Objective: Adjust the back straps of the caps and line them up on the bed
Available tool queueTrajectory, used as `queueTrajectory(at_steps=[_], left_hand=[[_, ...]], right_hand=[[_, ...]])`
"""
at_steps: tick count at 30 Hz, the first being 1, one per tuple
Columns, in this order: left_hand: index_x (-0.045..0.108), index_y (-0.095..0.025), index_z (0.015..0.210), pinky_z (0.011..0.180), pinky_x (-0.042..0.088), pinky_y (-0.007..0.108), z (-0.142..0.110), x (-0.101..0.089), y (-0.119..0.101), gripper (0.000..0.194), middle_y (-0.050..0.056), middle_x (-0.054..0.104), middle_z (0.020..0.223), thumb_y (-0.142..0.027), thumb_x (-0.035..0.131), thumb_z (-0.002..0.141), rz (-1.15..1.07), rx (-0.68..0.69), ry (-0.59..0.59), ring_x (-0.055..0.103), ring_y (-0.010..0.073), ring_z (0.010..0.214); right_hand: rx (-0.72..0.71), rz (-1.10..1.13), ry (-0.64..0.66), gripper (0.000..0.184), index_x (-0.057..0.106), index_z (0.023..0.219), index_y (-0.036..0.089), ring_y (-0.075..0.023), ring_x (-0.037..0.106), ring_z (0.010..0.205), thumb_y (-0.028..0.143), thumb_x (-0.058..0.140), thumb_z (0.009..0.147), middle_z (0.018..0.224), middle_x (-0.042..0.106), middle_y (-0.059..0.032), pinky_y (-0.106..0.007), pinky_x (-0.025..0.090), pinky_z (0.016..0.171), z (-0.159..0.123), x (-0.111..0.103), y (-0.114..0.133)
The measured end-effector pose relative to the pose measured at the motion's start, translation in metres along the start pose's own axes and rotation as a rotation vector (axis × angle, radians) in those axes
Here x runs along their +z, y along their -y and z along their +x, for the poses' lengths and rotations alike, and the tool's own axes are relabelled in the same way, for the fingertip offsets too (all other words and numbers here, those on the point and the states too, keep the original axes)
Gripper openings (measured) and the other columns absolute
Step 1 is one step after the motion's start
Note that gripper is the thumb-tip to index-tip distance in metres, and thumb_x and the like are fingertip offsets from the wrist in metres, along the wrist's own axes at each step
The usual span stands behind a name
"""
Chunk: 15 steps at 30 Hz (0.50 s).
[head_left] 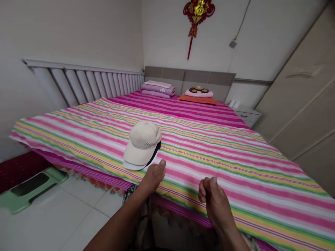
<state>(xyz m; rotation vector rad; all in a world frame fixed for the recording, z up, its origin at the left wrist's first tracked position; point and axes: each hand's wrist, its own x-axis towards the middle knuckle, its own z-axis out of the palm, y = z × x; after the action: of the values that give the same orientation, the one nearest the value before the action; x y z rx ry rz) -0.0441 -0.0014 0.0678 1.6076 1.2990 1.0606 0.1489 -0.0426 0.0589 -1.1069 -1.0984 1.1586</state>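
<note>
A beige baseball cap (143, 141) with a small dark logo lies on the striped bedsheet (188, 148), its brim turned toward me and to the left. Dark lining and a white edge show along its lower right side. Just below that side is my left hand (154, 177), closed with the thumb uppermost; its other fingers are mostly hidden, so anything inside them cannot be made out. My right hand (214, 197) hovers at the near edge of the bed, fingers curled in and thumb alongside, with nothing visible in it.
Folded purple bedding (158, 90) and a pink pillow (199, 93) rest by the headboard (172, 73). A white radiator (91, 80) runs along the left wall. On the floor at left stands a green stool (15, 200); a nightstand (247, 115) is at back right.
</note>
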Motion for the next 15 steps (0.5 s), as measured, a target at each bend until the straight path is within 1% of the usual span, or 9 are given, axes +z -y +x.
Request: queueTrajectory(at_steps=[2,4,6,7,8,9,11,13,15], left_hand=[[0.041,-0.017,0.043,0.042,0.024,0.023,0.003,-0.002,0.010,0.059,-0.003,0.031,0.033,-0.060,0.023,0.080,-0.170,-0.130,-0.071,0.033,0.0082,0.035],[0.049,-0.015,0.055,0.042,0.029,0.021,0.009,-0.008,0.022,0.047,-0.004,0.040,0.039,-0.055,0.038,0.078,-0.426,-0.237,-0.168,0.040,0.0081,0.036],[0.053,-0.014,0.068,0.046,0.036,0.020,0.016,-0.018,0.033,0.030,-0.003,0.050,0.049,-0.043,0.052,0.074,-0.674,-0.322,-0.270,0.048,0.0087,0.042],[0.054,-0.014,0.074,0.048,0.039,0.021,0.019,-0.024,0.037,0.023,-0.002,0.053,0.054,-0.037,0.055,0.073,-0.772,-0.361,-0.328,0.052,0.0093,0.045],[0.054,-0.013,0.077,0.051,0.042,0.022,0.022,-0.030,0.040,0.018,0.000,0.056,0.058,-0.031,0.057,0.073,-0.852,-0.398,-0.389,0.054,0.0101,0.048],[0.054,-0.013,0.078,0.053,0.044,0.023,0.025,-0.035,0.043,0.014,0.001,0.057,0.060,-0.026,0.056,0.073,-0.919,-0.426,-0.455,0.056,0.0106,0.050],[0.054,-0.012,0.075,0.054,0.047,0.024,0.027,-0.044,0.047,0.008,0.000,0.056,0.058,-0.020,0.054,0.075,-1.016,-0.430,-0.607,0.056,0.0098,0.049],[0.052,-0.014,0.070,0.050,0.045,0.021,0.025,-0.048,0.054,0.007,-0.003,0.051,0.052,-0.018,0.054,0.075,-1.058,-0.406,-0.770,0.051,0.0070,0.044],[0.050,-0.015,0.068,0.045,0.041,0.017,0.020,-0.050,0.063,0.009,-0.006,0.047,0.048,-0.016,0.056,0.074,-1.053,-0.412,-0.900,0.046,0.0046,0.040]], right_hand=[[0.073,-0.128,0.120,0.045,0.042,0.056,0.020,-0.0106,0.036,0.044,0.056,0.036,0.081,0.046,0.041,0.0031,-0.024,0.029,0.046,0.000,0.000,-0.012],[0.097,-0.243,0.244,0.036,0.045,0.067,0.019,-0.0119,0.043,0.049,0.053,0.043,0.079,0.057,0.050,0.0012,-0.025,0.033,0.049,-0.001,0.000,-0.027],[0.074,-0.328,0.318,0.031,0.046,0.078,0.019,-0.0133,0.049,0.055,0.050,0.045,0.078,0.072,0.056,-0.0013,-0.026,0.037,0.055,-0.004,0.000,-0.043],[0.070,-0.357,0.343,0.029,0.047,0.082,0.020,-0.0136,0.050,0.057,0.048,0.044,0.079,0.076,0.056,-0.0017,-0.027,0.038,0.056,-0.007,0.001,-0.050],[0.078,-0.376,0.365,0.027,0.047,0.084,0.020,-0.0136,0.050,0.057,0.046,0.043,0.080,0.075,0.054,-0.0012,-0.027,0.039,0.056,-0.009,0.001,-0.056],[0.093,-0.387,0.389,0.026,0.047,0.085,0.020,-0.0135,0.049,0.056,0.044,0.042,0.080,0.072,0.053,-0.0001,-0.027,0.039,0.055,-0.012,0.002,-0.061],[0.107,-0.400,0.435,0.023,0.047,0.080,0.020,-0.0130,0.046,0.054,0.042,0.041,0.080,0.064,0.047,0.0024,-0.025,0.037,0.053,-0.016,0.002,-0.071],[0.112,-0.413,0.472,0.023,0.046,0.074,0.020,-0.0130,0.045,0.055,0.041,0.041,0.080,0.060,0.043,0.0031,-0.025,0.036,0.052,-0.020,0.001,-0.080],[0.133,-0.417,0.488,0.025,0.045,0.069,0.020,-0.0130,0.044,0.055,0.042,0.042,0.079,0.059,0.042,0.0031,-0.025,0.035,0.052,-0.022,0.001,-0.088]])
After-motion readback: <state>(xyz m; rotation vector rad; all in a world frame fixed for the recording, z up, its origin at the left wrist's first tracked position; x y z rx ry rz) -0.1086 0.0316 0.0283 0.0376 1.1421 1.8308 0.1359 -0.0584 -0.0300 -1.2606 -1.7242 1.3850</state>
